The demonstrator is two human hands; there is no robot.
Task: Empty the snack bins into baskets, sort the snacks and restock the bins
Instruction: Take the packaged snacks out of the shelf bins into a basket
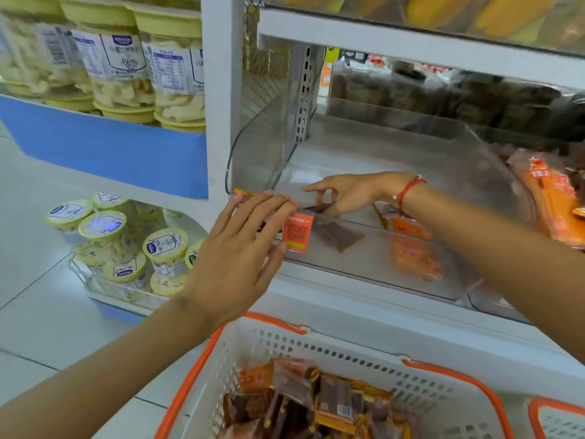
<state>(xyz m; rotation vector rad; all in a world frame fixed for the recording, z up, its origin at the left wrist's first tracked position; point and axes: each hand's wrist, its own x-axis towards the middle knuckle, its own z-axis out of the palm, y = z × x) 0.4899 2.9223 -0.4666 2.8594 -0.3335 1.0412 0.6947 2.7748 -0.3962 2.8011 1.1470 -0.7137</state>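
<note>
Bin: clear acrylic snack bin (411,172) on the white shelf, nearly emptied; we see one brown packet (340,237) and an orange packet (411,228) left on its floor.
Right hand: our right hand (345,193) reaches over the front wall into the bin, fingers curled and pinching a dark snack packet (319,208), apparently to lift it out.
Left hand: our left hand (243,251) lies flat with fingers straight against the bin's front, beside the orange price tag (297,232), probably steadying the bin.
Basket: white basket with orange rim (316,346) sits directly below, already holding many brown and gold packets, so drops are short.
Surroundings: yellow-lidded tubs (120,236) to the left; a neighbouring bin of orange snacks (554,198) to the right.
</note>
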